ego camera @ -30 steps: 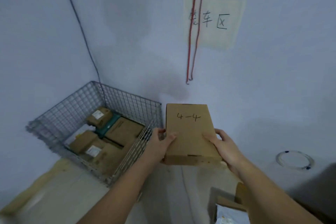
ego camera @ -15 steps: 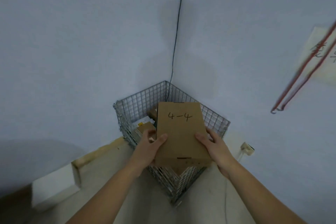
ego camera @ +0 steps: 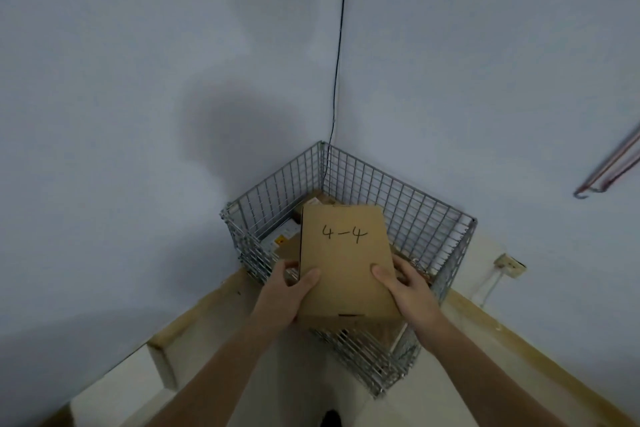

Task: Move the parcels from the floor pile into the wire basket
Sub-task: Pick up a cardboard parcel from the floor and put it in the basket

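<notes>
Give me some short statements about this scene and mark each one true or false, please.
1. Both hands hold the cardboard box. True: the left hand and right hand grip its sides.
2. The box is marked "2-7". False: it reads "4-4".
3. The wire basket stands in the wall corner. True.
4. The wire basket is empty. False: other parcels lie inside.
5. The box rests on the floor. False: it is held above the basket.
</notes>
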`<state>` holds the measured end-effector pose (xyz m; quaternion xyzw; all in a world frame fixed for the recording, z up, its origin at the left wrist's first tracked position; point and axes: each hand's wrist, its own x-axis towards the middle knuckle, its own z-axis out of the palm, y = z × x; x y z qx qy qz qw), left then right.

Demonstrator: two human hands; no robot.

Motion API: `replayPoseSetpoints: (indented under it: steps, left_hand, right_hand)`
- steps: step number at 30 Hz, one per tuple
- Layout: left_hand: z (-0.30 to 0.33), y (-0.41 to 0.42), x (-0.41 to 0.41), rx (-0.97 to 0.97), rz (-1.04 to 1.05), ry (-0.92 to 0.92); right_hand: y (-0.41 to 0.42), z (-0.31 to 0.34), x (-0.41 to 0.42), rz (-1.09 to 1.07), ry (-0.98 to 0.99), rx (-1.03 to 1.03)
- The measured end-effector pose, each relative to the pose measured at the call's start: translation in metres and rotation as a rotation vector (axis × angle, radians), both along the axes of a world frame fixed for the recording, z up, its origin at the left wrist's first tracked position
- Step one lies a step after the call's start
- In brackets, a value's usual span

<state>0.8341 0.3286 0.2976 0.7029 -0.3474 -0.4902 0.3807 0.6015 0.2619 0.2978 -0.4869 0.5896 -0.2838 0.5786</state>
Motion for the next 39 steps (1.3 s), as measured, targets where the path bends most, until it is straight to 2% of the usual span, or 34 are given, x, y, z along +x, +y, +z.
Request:
replayPoseSetpoints:
  steps: [4, 14, 18, 23, 27, 31, 39]
  left_hand:
    - [-0.016, -0.047, 0.036, 0.013, -0.007, 0.018]
    - [-0.038, -0.16, 0.145, 0.087, -0.01, -0.078]
    - [-0.051, -0.226, 0.189, 0.106, -0.143, -0.103]
    - [-0.081, -0.306, 0.226, 0.156, -0.412, -0.145]
    - [-0.113, -0.359, 0.224, 0.217, -0.622, -0.12]
    - [-0.156, -0.406, 0.197, 0.223, -0.751, -0.169]
    - [-0.296, -0.501, 0.15, 0.328, -0.685, -0.196]
  right_hand:
    - [-0.051, -0.02, 0.035, 0.028, 0.039, 0.034]
    - [-0.169, -0.044, 0.15, 0.104, 0.114, 0.107]
    - [-0.205, -0.061, 0.185, -0.033, 0.056, 0.189]
    - [-0.222, -0.094, 0.223, -0.295, 0.098, 0.297]
    - [-0.223, -0.118, 0.231, -0.469, 0.085, 0.343]
    - [-0.241, -0.153, 0.22, -0.621, 0.062, 0.392]
    - [-0.331, -0.281, 0.172, -0.578, -0.018, 0.486]
